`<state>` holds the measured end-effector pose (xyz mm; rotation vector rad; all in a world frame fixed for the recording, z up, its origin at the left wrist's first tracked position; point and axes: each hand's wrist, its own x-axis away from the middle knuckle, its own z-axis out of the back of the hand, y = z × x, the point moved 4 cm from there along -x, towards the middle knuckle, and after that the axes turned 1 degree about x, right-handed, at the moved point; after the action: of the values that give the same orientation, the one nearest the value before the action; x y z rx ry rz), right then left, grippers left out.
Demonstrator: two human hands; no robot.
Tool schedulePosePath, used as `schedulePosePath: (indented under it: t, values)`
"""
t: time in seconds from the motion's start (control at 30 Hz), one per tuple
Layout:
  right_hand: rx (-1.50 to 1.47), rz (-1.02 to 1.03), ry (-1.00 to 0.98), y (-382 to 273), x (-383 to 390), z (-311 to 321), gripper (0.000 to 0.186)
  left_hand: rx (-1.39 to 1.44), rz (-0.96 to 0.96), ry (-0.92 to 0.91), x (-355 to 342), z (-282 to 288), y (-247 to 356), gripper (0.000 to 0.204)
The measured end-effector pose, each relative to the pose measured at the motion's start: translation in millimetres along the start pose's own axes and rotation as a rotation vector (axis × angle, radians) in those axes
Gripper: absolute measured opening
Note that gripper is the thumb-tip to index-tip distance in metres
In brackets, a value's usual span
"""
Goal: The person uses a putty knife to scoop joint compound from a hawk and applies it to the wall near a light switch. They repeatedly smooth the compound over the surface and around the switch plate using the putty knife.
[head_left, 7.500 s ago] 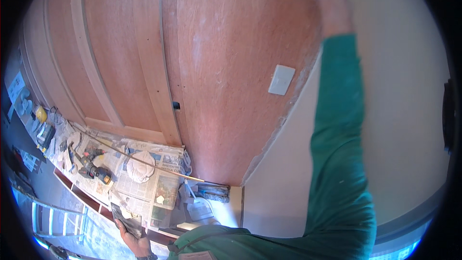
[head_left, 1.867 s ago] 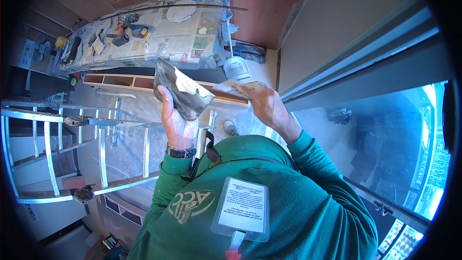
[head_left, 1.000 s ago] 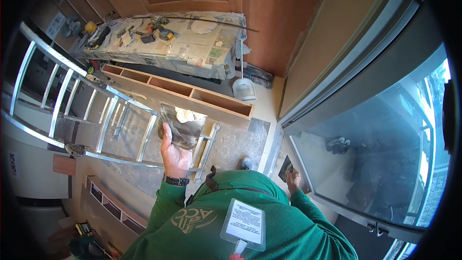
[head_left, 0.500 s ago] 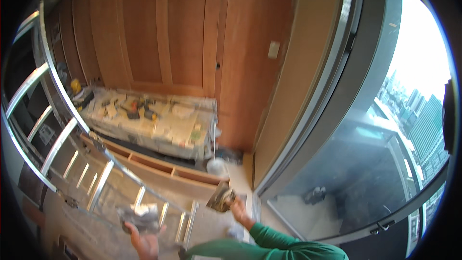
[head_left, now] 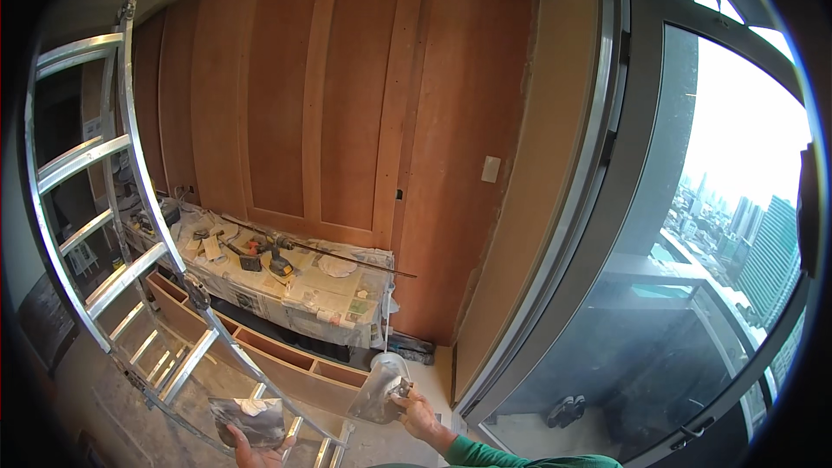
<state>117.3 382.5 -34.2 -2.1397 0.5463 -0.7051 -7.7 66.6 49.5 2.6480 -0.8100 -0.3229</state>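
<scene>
My left hand (head_left: pixel 253 456) is closed on the edge of a dark, flat plate (head_left: pixel 232 422), low in the view in front of the ladder. A whitish lump of putty (head_left: pixel 260 405) sits on its upper side. My right hand (head_left: pixel 423 419), in a green sleeve, grips the handle of a broad putty knife (head_left: pixel 371 400). Its wide grey blade tilts down to the left, apart from the plate, and pale smears show near the handle. Just behind the blade stands a white bucket (head_left: pixel 390 358), partly covered by it.
An aluminium ladder (head_left: pixel 149 201) leans at the left. Drills (head_left: pixel 279 265) and a long thin rod lie on a newspaper-covered bench (head_left: pixel 303 299) before the wooden wall panels (head_left: pixel 347 113). A wooden drawer frame (head_left: pixel 286 362) lies below. A glass door (head_left: pixel 607 329) stands at the right.
The view has tilted upward, so more of the wall and ladder shows. Both hands sit lower in the picture, still holding the plate and the putty knife. The knife's blade has turned.
</scene>
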Motion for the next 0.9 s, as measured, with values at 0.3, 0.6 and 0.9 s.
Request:
schedulePosePath:
  t: [0.3,0.6,0.9]
  values:
    - [-0.171,0.051,-0.028,-67,6,15,0.024,-0.064,0.066,-0.066,-31,-7,-42,0.054]
    - [-0.17,0.027,-0.007,-94,8,37,0.02,-0.086,-0.035,0.088,-40,-13,-74,0.049]
    - [-0.197,0.009,-0.002,-96,-2,64,0.024,-0.021,0.039,-0.072,-35,-37,-89,0.047]
